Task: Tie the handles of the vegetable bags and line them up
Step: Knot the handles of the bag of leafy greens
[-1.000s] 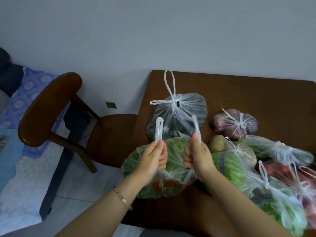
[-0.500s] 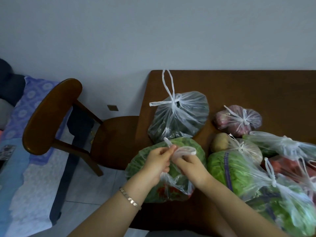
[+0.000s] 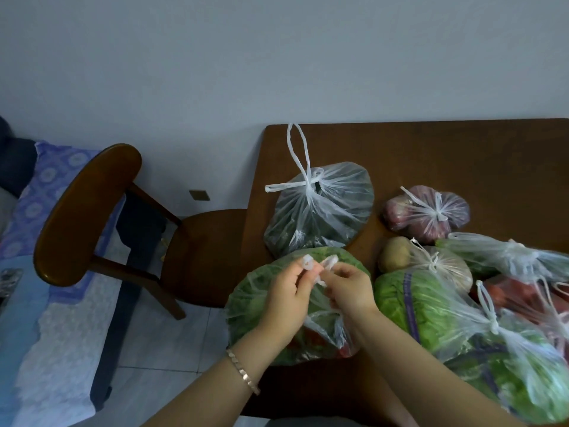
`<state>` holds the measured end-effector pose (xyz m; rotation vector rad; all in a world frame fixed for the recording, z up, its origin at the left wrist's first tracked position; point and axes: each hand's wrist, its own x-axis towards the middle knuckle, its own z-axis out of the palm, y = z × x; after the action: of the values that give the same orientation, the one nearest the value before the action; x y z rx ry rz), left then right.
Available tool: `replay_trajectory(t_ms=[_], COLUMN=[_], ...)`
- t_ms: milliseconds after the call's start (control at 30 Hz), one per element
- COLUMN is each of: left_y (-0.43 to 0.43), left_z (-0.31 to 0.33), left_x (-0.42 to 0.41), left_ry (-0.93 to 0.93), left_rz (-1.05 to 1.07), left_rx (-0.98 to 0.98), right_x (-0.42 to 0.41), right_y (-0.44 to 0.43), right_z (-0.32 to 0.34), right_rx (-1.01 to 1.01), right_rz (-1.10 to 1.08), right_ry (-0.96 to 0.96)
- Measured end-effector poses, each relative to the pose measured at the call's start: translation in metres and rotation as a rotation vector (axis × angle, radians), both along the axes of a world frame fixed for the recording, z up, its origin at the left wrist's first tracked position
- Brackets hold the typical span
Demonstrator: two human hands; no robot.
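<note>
A clear plastic bag of green leaves and something red (image 3: 255,300) lies at the table's near left edge. My left hand (image 3: 288,298) and my right hand (image 3: 349,288) meet above it, each pinching one of its white handles (image 3: 320,266), which cross between my fingers. Behind it stands a tied bag of dark greens (image 3: 320,211) with its handle loops sticking up. To the right lie tied bags: purple onions (image 3: 428,215), potatoes (image 3: 431,266), a cabbage bag (image 3: 412,300), and a leafy greens bag (image 3: 529,377).
The brown wooden table (image 3: 431,155) stands against a pale wall. A wooden chair (image 3: 92,211) sits to its left over a tiled floor. A bed with a blue patterned cover (image 3: 46,272) is at the far left. More tied bags (image 3: 508,257) crowd the right edge.
My hands held the two handles upright and apart; they have come down and together, and the handles now cross between my fingers above the bag.
</note>
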<state>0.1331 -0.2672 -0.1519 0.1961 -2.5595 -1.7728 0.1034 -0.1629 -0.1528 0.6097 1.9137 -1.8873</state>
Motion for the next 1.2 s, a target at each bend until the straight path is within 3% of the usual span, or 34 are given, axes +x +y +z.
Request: replay_trajectory(t_ms=[167,233,267,333,400,567,700,800,867,933,1000,1133,1200], left_y=[-0.012,-0.013,-0.013,-0.011,-0.008,-0.001,-0.002,-0.012,-0.022,-0.032,-0.032,-0.02,-0.022], left_z=[-0.005,-0.003,-0.001,0.003,0.003,-0.001,-0.003,-0.011,-0.022,-0.038,-0.053,-0.079,-0.097], left_x=[-0.007,-0.01,-0.012,-0.014,-0.018,-0.019,-0.015,-0.011,-0.002,0.01,0.02,0.016,0.014], left_ry=[0.064,0.04,0.005,-0.072,-0.128,-0.316,-0.351,-0.365,-0.343,-0.292,-0.164,0.061,0.073], left_rz=[-0.073,-0.051,-0.031,0.024,0.086,0.181,0.307,0.488,0.556,0.574,0.54,0.281,0.046], left_rx=[-0.148,-0.126,-0.082,0.045,0.131,0.314,0.389,0.356,0.212,-0.071,-0.252,-0.533,-0.762], right_x=[-0.002,0.002,0.003,0.004,0.004,0.006,0.006,0.012,0.013,0.016,0.017,0.006,-0.002], right_y=[0.01,0.012,0.014,0.019,0.023,0.019,0.014,0.02,0.031,0.037,0.032,0.017,0.016], right_z=[0.002,0.004,0.006,0.006,0.001,-0.007,0.0,-0.001,-0.01,-0.026,-0.036,-0.065,-0.085], right_rx=[0.381,0.3,0.157,-0.17,-0.331,-0.103,0.104,-0.182,-0.246,-0.047,0.243,0.73,1.017], right_rz=[0.378,0.576,0.598,0.526,0.48,0.331,0.375,0.223,0.048,-0.035,0.052,0.601,0.857], right_ry=[0.399,0.403,0.341,0.229,0.228,0.42,0.495,0.337,0.228,0.217,0.365,0.862,0.968])
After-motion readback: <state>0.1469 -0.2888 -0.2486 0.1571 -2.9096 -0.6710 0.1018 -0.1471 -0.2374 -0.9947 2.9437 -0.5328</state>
